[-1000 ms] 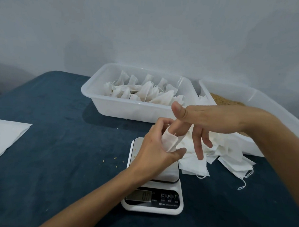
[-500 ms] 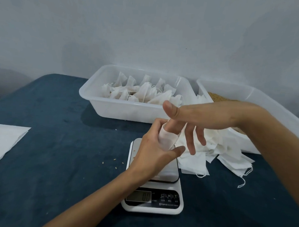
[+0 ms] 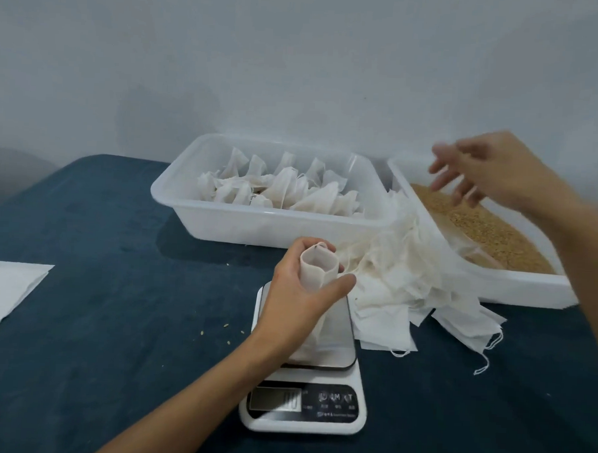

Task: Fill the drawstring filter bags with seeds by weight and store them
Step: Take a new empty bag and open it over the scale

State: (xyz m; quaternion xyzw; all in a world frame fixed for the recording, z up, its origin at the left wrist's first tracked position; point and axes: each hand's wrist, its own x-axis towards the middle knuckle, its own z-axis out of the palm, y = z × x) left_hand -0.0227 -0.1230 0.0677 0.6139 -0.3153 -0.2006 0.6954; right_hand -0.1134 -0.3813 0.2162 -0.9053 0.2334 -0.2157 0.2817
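Now left hand (image 3: 299, 301) gripping bag (image 3: 318, 268) mouth-up over scale (image 3: 334, 334), ready for filling; right hand (image 3: 478, 169) hovering loose-fingered, empty, above seeds (image 3: 479, 224)

Open cloth (image 3: 98, 320) left of scale (image 3: 304, 397); empty bags (image 3: 408, 286) crowd its right

scale (image 3: 302, 407) display and button labels too blurred to read

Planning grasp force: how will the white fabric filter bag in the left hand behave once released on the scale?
The white fabric filter bag probably flops over: only the left hand holds its mouth open. It looks thin and empty, so likely very light. The loose empty bags beside the white digital scale lie limp and crumpled, suggesting no stiffness.
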